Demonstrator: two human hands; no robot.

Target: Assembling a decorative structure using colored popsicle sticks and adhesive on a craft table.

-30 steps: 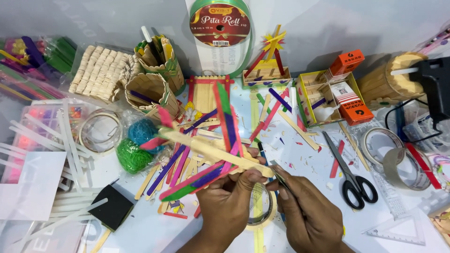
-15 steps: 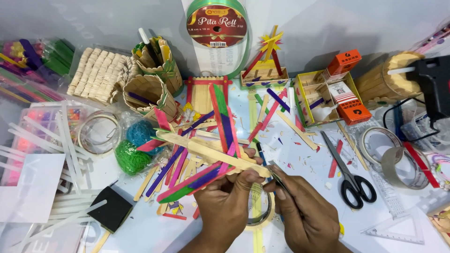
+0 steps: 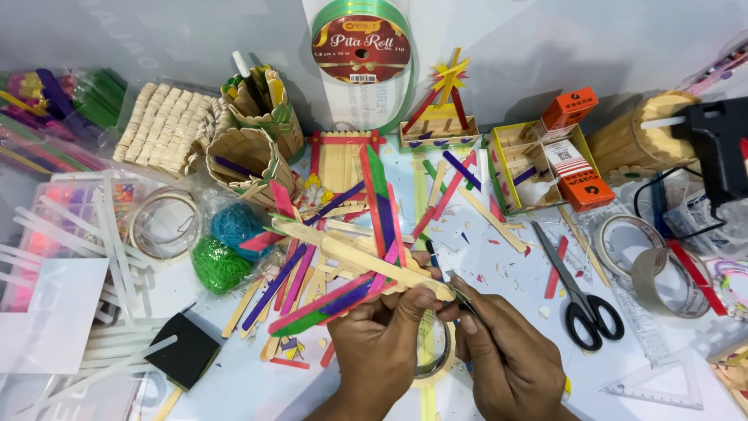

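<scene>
Here we see the left hand (image 3: pixel 382 343) pinching the stick frame (image 3: pixel 343 265) at its near end, thumb on top, holding it up off the tabletop (image 3: pixel 514 273). The right hand (image 3: pixel 510 359) is closed on a thin dark tool (image 3: pixel 461 295) whose tip touches the frame's end; what kind of tool, we cannot tell. We judge the frame light, stiff along each stick, but fragile at the glued joints. Best gripped on the plain long stick near a crossing, not on loose coloured tips. Scissors (image 3: pixel 580 292) lie near on the right.
</scene>
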